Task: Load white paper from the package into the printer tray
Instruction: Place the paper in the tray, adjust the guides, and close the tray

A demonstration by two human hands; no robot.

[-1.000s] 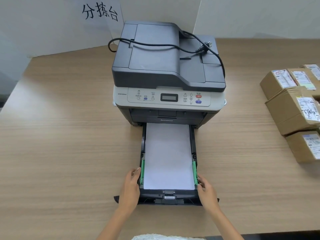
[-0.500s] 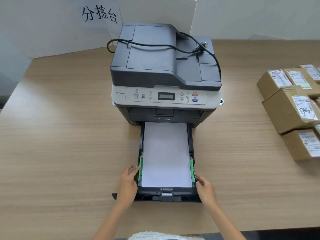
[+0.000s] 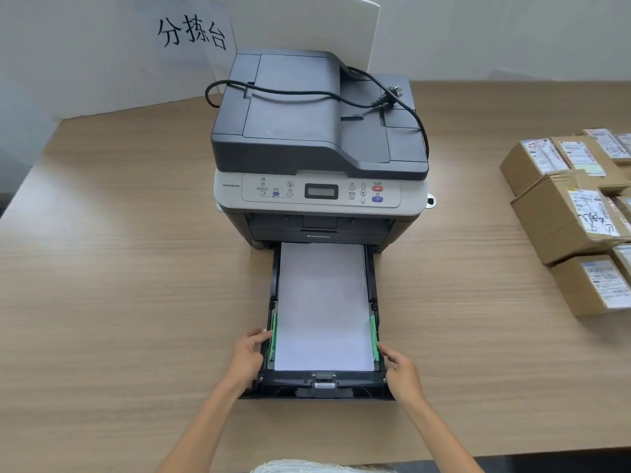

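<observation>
Paper (image 3: 323, 305) fills the tray (image 3: 324, 382), its far end hidden under the printer (image 3: 319, 148).

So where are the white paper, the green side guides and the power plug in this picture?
white paper (image 3: 322, 302): head view, middle of the top sheet.
green side guide (image 3: 273, 336): head view, the left guide's strip.
power plug (image 3: 392, 94): head view, plug body on the printer's lid.

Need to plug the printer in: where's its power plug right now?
In the head view, the power plug lies loose on top of the printer, on its right rear, its black cable draped across the lid.
</observation>
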